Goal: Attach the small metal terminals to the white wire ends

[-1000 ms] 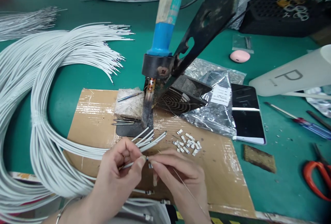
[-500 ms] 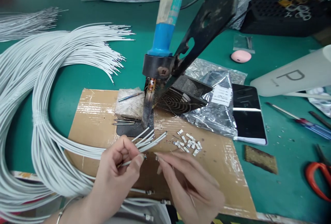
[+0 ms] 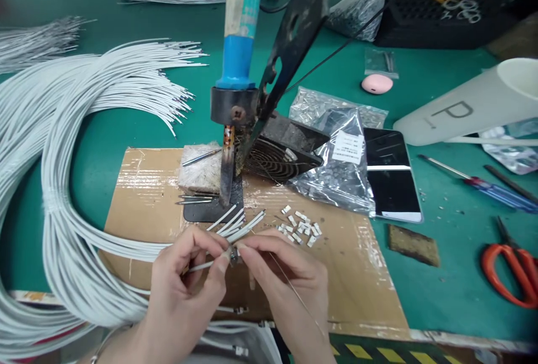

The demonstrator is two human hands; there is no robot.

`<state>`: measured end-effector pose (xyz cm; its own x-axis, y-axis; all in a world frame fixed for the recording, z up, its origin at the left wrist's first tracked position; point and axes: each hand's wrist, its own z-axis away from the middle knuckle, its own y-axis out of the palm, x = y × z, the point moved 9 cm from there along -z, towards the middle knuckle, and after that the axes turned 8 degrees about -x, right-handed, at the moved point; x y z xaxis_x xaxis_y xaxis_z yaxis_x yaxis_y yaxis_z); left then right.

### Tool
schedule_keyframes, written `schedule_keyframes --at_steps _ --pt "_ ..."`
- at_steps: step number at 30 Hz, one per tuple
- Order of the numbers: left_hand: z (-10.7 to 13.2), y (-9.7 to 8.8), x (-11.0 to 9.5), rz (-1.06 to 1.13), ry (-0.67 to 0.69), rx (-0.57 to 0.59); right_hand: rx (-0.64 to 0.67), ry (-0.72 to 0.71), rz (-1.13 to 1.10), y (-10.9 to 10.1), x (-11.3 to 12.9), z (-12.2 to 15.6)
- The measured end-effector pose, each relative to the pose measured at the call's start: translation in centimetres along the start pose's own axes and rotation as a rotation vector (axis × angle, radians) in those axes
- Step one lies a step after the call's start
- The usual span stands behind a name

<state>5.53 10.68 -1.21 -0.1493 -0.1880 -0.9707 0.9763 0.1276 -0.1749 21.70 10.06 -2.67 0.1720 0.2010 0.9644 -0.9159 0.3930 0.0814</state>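
My left hand (image 3: 180,285) is closed, pinching the end of one white cable (image 3: 200,267) between thumb and forefinger. My right hand (image 3: 288,280) is closed too, its fingertips on a small connector (image 3: 235,256) that meets the cable end; the fingers hide much of it. A thin wire (image 3: 299,298), like solder, runs through the right hand. Just beyond the hands, loose cable ends (image 3: 247,225) fan out. A blue-handled soldering iron (image 3: 240,61) is held tip-down in a stand (image 3: 290,38). Several small white connectors (image 3: 300,228) lie scattered on the cardboard (image 3: 353,274).
A large bundle of white cables (image 3: 56,184) curves along the left. Behind the iron's tip sits a small fan (image 3: 273,159), beside a plastic bag (image 3: 336,184) and a phone (image 3: 393,184). To the right are a white cup (image 3: 458,109), a screwdriver (image 3: 487,187) and red-handled scissors (image 3: 496,274).
My right hand has moved left, bringing the connector to the cable end at my left fingertips. The gap between the hands has closed. The whole view has shifted slightly.
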Motion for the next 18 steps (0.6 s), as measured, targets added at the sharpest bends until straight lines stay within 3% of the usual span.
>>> schedule_keyframes --at_steps 10,18 --pt "-0.5 0.2 -0.9 -0.037 0.015 0.020 0.095 -0.071 0.004 0.2 -0.2 -0.3" --pt "-0.1 0.0 -0.2 -0.022 0.012 0.026 0.043 0.032 0.003 0.2 -0.3 -0.2"
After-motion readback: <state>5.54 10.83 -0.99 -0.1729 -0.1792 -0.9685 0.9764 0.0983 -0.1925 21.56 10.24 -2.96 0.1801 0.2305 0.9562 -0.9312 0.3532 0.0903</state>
